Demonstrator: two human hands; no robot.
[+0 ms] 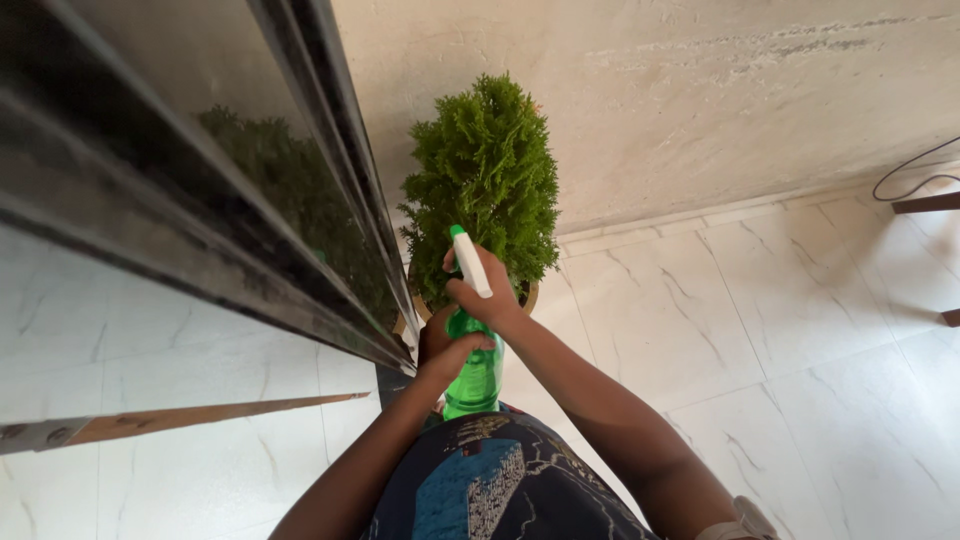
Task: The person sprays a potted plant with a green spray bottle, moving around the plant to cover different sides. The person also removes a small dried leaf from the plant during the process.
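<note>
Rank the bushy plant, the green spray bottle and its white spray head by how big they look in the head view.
1. Bushy plant, clearly largest, though farthest from the camera.
2. Green spray bottle, partly hidden by both hands.
3. White spray head, smallest.

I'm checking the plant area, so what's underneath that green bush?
Under the green bush only part of a tan pot rim shows. The right hand and the green spray bottle, steadied by the left hand, cover the rest; soil isn't visible.

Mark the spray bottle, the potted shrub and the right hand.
spray bottle [476, 378], head view, on its green body.
potted shrub [485, 170], head view, on the foliage.
right hand [482, 295], head view, on the back of the hand at the sprayer head.
</note>
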